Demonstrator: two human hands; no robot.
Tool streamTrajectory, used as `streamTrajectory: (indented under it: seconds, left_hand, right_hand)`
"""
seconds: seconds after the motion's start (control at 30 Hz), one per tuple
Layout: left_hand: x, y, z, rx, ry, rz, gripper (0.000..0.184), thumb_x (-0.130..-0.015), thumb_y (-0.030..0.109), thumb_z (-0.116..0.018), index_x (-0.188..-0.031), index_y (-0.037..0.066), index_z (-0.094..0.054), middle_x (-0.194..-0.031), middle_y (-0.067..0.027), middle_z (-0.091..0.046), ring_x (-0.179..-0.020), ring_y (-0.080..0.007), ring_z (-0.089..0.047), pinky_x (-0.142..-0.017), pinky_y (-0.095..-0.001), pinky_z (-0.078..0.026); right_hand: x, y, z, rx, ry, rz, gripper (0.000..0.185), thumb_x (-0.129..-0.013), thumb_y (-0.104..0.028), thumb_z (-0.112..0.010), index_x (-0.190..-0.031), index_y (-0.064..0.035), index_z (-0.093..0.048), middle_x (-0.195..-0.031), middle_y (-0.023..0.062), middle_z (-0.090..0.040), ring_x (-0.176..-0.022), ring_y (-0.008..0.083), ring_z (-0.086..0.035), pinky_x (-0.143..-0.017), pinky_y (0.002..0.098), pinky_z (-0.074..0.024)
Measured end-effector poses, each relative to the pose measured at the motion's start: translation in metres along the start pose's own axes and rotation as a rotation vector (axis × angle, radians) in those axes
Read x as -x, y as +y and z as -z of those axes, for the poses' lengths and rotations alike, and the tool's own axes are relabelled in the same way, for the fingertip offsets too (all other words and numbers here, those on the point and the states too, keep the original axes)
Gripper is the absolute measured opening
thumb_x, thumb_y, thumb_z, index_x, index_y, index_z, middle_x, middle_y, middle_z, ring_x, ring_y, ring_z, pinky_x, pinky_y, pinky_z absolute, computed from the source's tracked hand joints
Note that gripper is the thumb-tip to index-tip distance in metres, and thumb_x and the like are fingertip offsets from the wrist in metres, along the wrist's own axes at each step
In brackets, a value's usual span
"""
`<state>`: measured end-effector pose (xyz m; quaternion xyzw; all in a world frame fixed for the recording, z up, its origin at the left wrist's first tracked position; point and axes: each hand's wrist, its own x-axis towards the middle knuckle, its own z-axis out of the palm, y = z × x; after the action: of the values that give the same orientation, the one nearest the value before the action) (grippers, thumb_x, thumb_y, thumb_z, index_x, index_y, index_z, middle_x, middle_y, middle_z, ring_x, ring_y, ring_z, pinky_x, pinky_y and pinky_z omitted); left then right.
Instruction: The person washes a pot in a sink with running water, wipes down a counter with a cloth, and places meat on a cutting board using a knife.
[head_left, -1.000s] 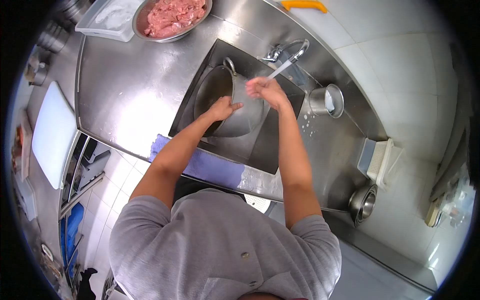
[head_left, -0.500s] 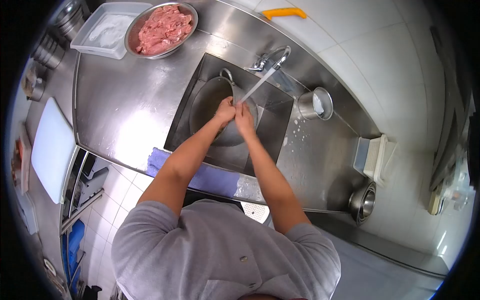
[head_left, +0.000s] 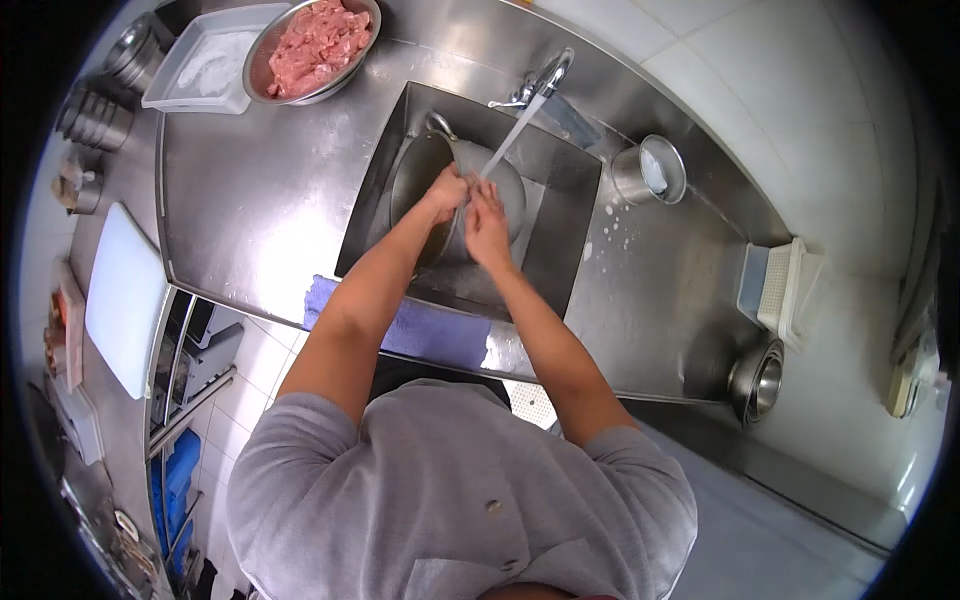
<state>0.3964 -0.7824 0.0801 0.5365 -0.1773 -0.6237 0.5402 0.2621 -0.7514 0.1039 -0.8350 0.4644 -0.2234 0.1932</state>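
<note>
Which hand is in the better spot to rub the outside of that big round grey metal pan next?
Probably the right hand. It is over the outer side of the pan, near the whitish stream of water, while the left hand is at the pan's rim.

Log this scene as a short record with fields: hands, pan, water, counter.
Left hand: at the rim of the pan, grip unclear
Right hand: beside the left hand, by the pan's outer side; the right hand has its fingers near the water
Pan: tilted in the sink, loop handle at the far end
Water: running from the faucet toward the hands
Counter, left: metal bowl of raw meat, plastic tub of white material
Counter, right: metal pot
Front edge: purple cloth
</note>
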Motion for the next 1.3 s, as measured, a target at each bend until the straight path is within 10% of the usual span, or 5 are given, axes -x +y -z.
streamTrajectory:
  seconds: [0.33,0.77,0.83,0.93,1.3]
  left_hand:
    - [0.081,-0.030,-0.033,-0.752,-0.062,-0.159,0.035,-0.087,0.020,-0.060,-0.111,-0.005,-0.055,-0.101,-0.0312,-0.062,-0.103,-0.0452,-0.058,-0.087,-0.0458,-0.044]
    - [0.167,-0.008,0.042,-0.824,0.056,-0.850,0.035,-0.079,0.036,-0.073,-0.092,0.004,-0.068,-0.094,-0.0164,-0.065,-0.092,-0.0358,-0.061,-0.081,-0.0432,-0.045]
    - [0.165,-0.010,0.054,-0.872,0.824,-0.513,0.035,-0.075,0.036,-0.076,-0.088,0.005,-0.064,-0.095,-0.0129,-0.061,-0.092,-0.0292,-0.056,-0.081,-0.0418,-0.044]
    - [0.118,-0.020,0.076,-0.003,0.436,0.284,0.029,-0.068,0.022,-0.078,-0.079,0.005,-0.057,-0.085,-0.0105,-0.059,-0.084,-0.0210,-0.056,-0.072,-0.0367,-0.045]
    - [0.171,0.075,0.032,-0.638,0.498,-0.318,0.020,-0.068,0.005,-0.069,-0.078,0.002,-0.052,-0.072,-0.0205,-0.063,-0.070,-0.0385,-0.064,-0.067,-0.0436,-0.049]
  right_hand:
    - [-0.114,0.040,0.001,-0.173,-0.108,-0.359,0.055,-0.077,-0.050,-0.069,-0.103,-0.0011,-0.063,-0.098,0.0194,-0.068,-0.094,0.0334,-0.064,-0.085,0.0402,-0.0480]
    - [0.011,0.038,0.114,-0.972,0.222,-0.795,0.018,-0.082,-0.007,-0.062,-0.067,0.0008,-0.062,-0.070,0.0082,-0.065,-0.058,0.0141,-0.054,-0.056,0.0277,-0.0411]
    - [0.021,0.023,0.141,-1.026,0.283,-0.759,0.017,-0.082,-0.005,-0.062,-0.066,0.0002,-0.060,-0.069,0.0069,-0.062,-0.061,0.0139,-0.054,-0.061,0.0280,-0.0446]
    - [0.031,-0.004,0.169,-1.059,0.370,-0.728,0.019,-0.081,-0.001,-0.060,-0.063,-0.0006,-0.056,-0.071,0.0068,-0.060,-0.068,0.0135,-0.056,-0.069,0.0275,-0.0466]
    - [0.066,0.063,0.154,-1.430,0.644,-0.737,0.013,-0.076,0.003,-0.052,-0.065,-0.0053,-0.050,-0.072,0.0041,-0.057,-0.058,0.0086,-0.043,-0.058,0.0197,-0.0415]
